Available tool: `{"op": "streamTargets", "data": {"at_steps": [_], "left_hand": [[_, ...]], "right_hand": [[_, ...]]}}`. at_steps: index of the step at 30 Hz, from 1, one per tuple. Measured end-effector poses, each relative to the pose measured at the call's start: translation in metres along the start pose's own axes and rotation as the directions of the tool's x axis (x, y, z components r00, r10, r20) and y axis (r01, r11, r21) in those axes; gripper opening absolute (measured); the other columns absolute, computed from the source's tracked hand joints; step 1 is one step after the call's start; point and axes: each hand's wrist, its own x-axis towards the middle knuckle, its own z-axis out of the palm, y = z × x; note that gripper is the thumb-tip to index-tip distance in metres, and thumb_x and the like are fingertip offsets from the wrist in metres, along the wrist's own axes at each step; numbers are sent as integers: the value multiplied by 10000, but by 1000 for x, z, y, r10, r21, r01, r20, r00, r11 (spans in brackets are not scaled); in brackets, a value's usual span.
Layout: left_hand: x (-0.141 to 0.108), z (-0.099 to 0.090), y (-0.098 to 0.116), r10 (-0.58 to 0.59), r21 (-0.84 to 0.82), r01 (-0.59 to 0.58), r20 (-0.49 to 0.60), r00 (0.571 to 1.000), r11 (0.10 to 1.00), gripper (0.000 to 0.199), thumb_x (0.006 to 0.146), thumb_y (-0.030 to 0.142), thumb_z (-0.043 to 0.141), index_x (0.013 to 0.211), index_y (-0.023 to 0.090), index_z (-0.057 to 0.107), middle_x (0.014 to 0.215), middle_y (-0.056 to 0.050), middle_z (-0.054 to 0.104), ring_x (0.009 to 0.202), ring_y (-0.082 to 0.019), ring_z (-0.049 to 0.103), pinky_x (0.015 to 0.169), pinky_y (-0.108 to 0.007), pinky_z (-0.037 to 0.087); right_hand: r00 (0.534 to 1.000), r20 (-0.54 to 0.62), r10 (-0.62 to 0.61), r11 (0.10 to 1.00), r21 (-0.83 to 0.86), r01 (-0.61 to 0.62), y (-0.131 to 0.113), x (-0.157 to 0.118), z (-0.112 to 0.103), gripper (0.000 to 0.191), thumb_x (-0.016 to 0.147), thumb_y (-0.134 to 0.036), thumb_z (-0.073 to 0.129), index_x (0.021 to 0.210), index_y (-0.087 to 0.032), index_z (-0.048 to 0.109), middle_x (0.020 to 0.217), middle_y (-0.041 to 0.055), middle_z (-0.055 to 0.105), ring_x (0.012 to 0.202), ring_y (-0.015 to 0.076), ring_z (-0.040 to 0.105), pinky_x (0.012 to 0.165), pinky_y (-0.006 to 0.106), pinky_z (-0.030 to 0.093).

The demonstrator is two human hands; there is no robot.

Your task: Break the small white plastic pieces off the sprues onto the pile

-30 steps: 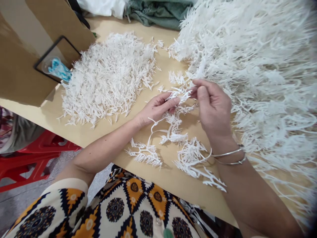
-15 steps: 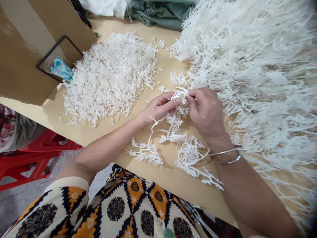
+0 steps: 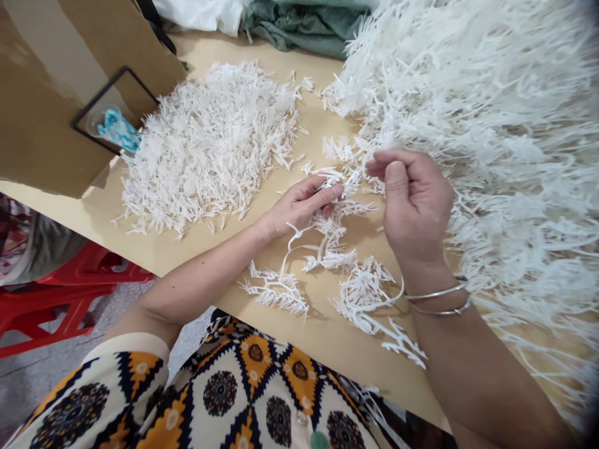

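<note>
My left hand (image 3: 311, 198) pinches a small white feathery plastic sprig (image 3: 333, 179) between thumb and fingers. To its right, my right hand (image 3: 412, 193) is raised over the near edge of a large white heap (image 3: 491, 125), with its fingers curled; whether anything is between them is hidden. Loose white branched strands (image 3: 365, 299) lie on the table below my hands, and another branched piece (image 3: 278, 290) lies nearer my left forearm. A smaller pile of short white sprigs (image 3: 210, 143) sits left of my hands.
A cardboard box (image 3: 47, 93) stands at the back left, with a black wire frame and a clear cup holding something blue (image 3: 116, 128) beside it. Green cloth (image 3: 299, 25) lies at the table's back. Red stools (image 3: 60, 299) stand at the left.
My right hand has moved away from my left hand, to the right and slightly up. My left hand has stayed in place, still pinching white sprig material.
</note>
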Motion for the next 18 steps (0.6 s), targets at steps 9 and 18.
{"op": "streamTargets", "data": {"at_steps": [9,18], "left_hand": [[8,-4,-12,133,-23,-133,13,991,991,448,914,539,787,1133,197,596,1044,-22,640,851,-105,628,835,-289,563],[10,-3,-14,117,6,-117,-114,987,993,339,921,349,801,1049,206,521,983,23,613,768,-41,614,753,-212,532]], "right_hand": [[979,120,166,969,164,-185,17,0,8,150,916,-393,823,897,-269,740,837,-26,686,758,143,622,770,335,567],[984,26,177,958,225,-178,24,2,9,188,906,-377,822,828,-273,685,803,-17,649,727,156,598,743,354,547]]}}
